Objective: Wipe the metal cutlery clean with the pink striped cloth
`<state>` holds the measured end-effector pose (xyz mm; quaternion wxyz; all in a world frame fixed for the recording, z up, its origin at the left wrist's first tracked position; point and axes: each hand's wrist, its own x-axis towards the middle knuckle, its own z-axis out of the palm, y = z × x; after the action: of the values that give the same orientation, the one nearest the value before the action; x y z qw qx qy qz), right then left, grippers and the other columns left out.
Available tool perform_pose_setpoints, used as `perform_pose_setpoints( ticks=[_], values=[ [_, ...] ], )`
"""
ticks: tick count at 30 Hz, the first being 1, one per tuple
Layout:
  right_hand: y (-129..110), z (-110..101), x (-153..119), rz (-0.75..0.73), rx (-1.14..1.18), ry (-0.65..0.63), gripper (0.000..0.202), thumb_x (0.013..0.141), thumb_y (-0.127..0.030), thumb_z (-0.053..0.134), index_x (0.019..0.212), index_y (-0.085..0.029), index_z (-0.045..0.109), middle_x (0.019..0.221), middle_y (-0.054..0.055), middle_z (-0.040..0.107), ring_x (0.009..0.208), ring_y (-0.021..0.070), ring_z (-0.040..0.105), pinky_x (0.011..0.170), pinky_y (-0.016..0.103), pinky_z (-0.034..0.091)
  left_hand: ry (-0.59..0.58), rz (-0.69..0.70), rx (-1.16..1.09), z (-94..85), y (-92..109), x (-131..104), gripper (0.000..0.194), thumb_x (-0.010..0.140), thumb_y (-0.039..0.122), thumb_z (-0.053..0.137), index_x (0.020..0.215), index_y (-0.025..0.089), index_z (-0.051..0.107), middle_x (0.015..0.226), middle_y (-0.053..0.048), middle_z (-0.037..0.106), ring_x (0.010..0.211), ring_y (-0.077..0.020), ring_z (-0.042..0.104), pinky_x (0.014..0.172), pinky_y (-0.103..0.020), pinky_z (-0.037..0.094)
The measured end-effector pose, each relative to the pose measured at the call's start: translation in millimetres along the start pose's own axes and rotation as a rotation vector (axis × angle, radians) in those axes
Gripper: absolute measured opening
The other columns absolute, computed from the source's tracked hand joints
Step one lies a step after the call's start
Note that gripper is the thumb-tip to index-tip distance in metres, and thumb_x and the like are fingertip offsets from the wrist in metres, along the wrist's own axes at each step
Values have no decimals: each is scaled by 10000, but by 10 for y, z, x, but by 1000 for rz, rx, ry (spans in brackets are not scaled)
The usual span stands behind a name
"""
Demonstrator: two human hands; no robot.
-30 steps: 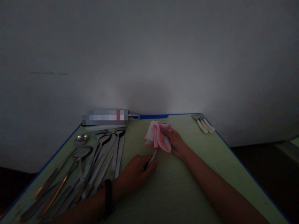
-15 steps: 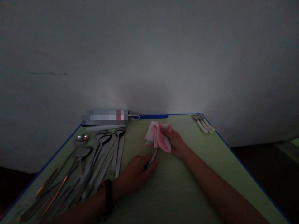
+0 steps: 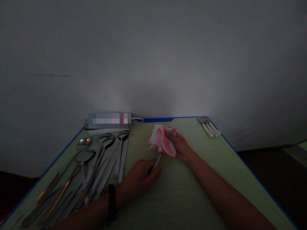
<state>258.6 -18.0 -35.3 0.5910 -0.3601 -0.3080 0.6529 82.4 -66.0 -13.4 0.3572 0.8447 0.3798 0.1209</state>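
Over the middle of the table, my left hand is closed around the slim metal handle of a piece of cutlery. Its far end disappears into a folded pink-and-white cloth, so I cannot tell which kind it is. My right hand grips this cloth, thumb on top, wrapped about the hidden end. Left of my hands lies a spread of loose metal cutlery, among it a shiny spoon, a large serving spoon and a round ladle.
Several white-handled forks lie side by side at the table's far right corner. A blurred-out box with a white cord stands at the back left against the wall. Blue edging runs round the pale green table.
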Motion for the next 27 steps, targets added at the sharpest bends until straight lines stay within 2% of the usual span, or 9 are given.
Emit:
perform_pose_setpoints(
  ticks=[17,22,27],
  values=[
    [-5,6,-2,9,-16,15,254,655,-269,683,873,-145,636,750,21,677,627,126,607,627,248,480,14,6,6,-14,27,6,383,896,410,292,686,160,492,582,30,455,524,-101,419,475,-208,304],
    [-2,2,-7,8,1,-16,268,650,-276,690,883,-156,633,769,22,684,642,135,615,645,260,485,20,4,28,-4,11,6,387,896,415,292,677,162,487,582,28,456,524,-102,421,476,-210,306],
    [5,-4,5,24,-13,15,283,642,-286,699,884,-158,628,746,21,683,639,139,619,663,273,493,19,8,17,-5,10,6,385,892,414,300,669,163,488,575,30,450,517,-100,417,475,-208,313]
  ],
)
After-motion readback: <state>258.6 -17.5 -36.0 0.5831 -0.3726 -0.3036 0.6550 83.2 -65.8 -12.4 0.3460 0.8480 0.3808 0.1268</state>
